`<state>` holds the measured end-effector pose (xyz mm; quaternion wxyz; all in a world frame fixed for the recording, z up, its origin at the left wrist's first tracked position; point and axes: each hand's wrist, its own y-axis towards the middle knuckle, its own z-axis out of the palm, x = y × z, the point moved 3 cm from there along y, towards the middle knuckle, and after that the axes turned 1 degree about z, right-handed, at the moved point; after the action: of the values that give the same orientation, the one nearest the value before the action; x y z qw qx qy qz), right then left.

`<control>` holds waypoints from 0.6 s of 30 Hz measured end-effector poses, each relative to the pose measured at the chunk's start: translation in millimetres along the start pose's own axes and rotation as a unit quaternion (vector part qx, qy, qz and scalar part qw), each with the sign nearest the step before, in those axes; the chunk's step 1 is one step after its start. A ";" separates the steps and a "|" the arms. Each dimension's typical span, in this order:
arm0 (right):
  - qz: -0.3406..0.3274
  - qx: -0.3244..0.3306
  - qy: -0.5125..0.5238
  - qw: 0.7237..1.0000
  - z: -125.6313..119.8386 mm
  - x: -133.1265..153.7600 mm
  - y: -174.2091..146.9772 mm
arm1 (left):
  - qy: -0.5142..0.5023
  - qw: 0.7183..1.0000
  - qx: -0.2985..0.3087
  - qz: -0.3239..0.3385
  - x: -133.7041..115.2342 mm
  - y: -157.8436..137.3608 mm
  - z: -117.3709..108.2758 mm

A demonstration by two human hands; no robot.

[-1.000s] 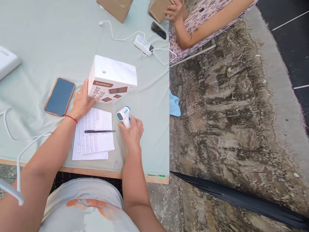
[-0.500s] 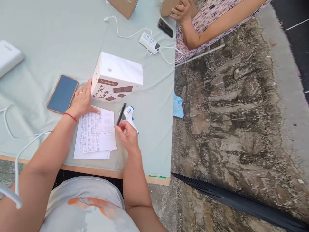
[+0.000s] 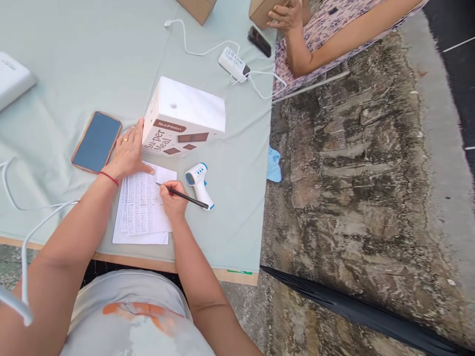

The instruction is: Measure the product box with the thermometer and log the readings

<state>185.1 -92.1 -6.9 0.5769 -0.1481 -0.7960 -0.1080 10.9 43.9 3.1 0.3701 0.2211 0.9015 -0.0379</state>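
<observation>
My right hand (image 3: 173,199) is closed around a black pen (image 3: 193,200), its tip at the upper middle of the handwritten sheets (image 3: 143,212). My left hand (image 3: 129,154) lies flat with fingers stretched out. Its thumb rests on the top of the paper, and its fingertips are against the left side of a white box (image 3: 191,104) printed "NutriMotion Super Meal". To the left of that hand is a smartphone (image 3: 96,142) with a dark screen. A white and blue infrared thermometer (image 3: 201,184) lies to the right of my right hand.
A white device (image 3: 15,81) is at the far left, with white cables (image 3: 24,237) nearer me. A power bank (image 3: 233,64) with a cable and a black phone (image 3: 259,41) lie toward the back. Another person's hand (image 3: 285,19) touches a cardboard box (image 3: 261,12). The table's right edge drops to rough ground.
My right hand has moved left onto the paper. The pen, held upright before, now slants with its tip at the sheet. The thermometer is no longer partly covered. My left hand stays put.
</observation>
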 end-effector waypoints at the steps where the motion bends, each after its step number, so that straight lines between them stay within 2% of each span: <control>1: -0.007 0.000 0.003 1.000 0.2 -0.6 0.3 | 0.012 1.000 0.009 -0.010 -4.5 -0.9 -2.2; 6: -0.025 0.013 0.009 1.000 4.2 -1.9 1.2 | 0.043 0.998 0.028 -0.038 -18.1 -3.7 -9.2; 14: -0.028 0.026 -0.012 0.999 6.5 -1.8 0.6 | 0.029 0.999 0.017 -0.014 -9.5 -2.7 -6.9; 18: -0.025 0.029 -0.007 0.999 6.6 -2.8 0.5 | 0.034 0.999 0.024 -0.023 -10.4 -2.9 -7.2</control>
<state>180.3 -89.7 -11.6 0.5721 -0.1122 -0.8064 -0.0987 11.5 39.1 15.1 0.3332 0.2104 0.9171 -0.0604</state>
